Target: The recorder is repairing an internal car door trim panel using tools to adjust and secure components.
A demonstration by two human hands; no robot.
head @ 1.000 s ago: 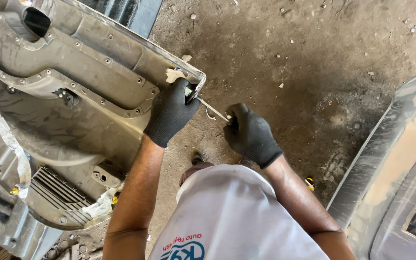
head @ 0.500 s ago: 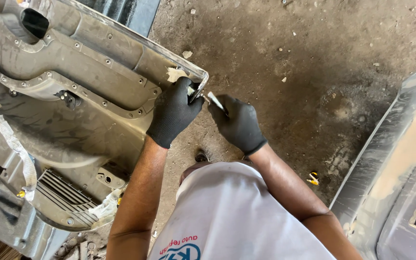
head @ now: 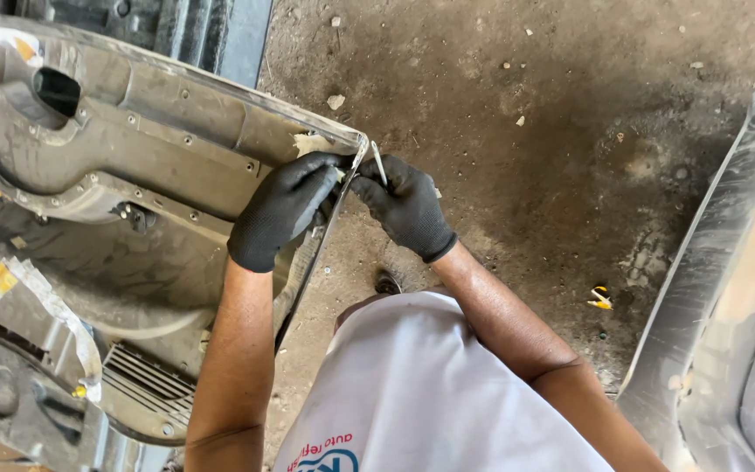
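Head view, looking down over a white shirt (head: 430, 393) and two bare forearms. Left hand (head: 286, 210), in a black knit glove, laid over the corner of a grey car door panel (head: 133, 175), fingers curled onto the panel's edge near a torn pale patch; grip closed on that corner. Right hand (head: 408, 205), also black-gloved, just beside the left, almost touching it, fingers pinched around a thin pale metal tool (head: 379, 162); grip closed on the tool, whose shaft rises out of the fist with its tip against the panel's outer corner. Exact kind of tool not discernible: too thin and partly hidden by the glove. Door panel standing tilted at the left of the picture, inner face toward the camera, with a dark oval opening (head: 56, 90) near the top, a row of small fastener holes along a raised rib, and a ribbed grille (head: 146, 385) low down. Strip of pale tape (head: 54, 306) hanging loose across the lower part. Bare dirt floor (head: 526, 114) beneath, stained dark, scattered with small stones. Small yellow scrap (head: 600, 299) lying on the floor, well apart from the hands. Sanded grey body panel (head: 718, 297) along the right edge.
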